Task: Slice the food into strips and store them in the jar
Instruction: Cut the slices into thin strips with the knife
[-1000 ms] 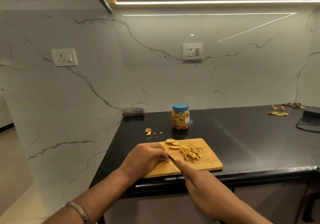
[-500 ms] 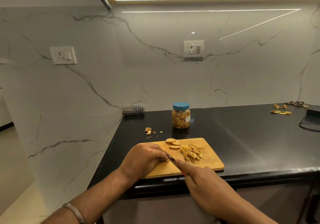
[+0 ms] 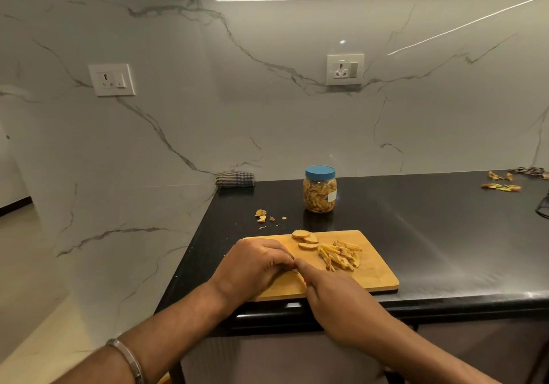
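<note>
**Hands meet over the board**

Where the two hands come together near the board's [image 3: 377, 276] left half, the left hand [image 3: 252, 267] lies curled, fingertips pressed down on something I cannot make out. The right hand [image 3: 335, 297] has its forefinger stretched forward along a knife [image 3: 292, 260], of which only a sliver of blade shows between the hands; its other fingers are curled, gripping the handle. Just right of the fingertips lies a heap of yellow strips [image 3: 338, 254], and behind it three round slices [image 3: 304, 238] overlap. The board sits at the front edge of the black worktop [image 3: 430, 220]. Behind the board stands the jar [image 3: 320, 189], upright, blue lid on, nearly full of cut pieces. Left of the jar lie small scraps [image 3: 261, 215]; a folded checked cloth [image 3: 235, 179] rests against the wall. More peelings [image 3: 500, 187] lie far right.
</note>
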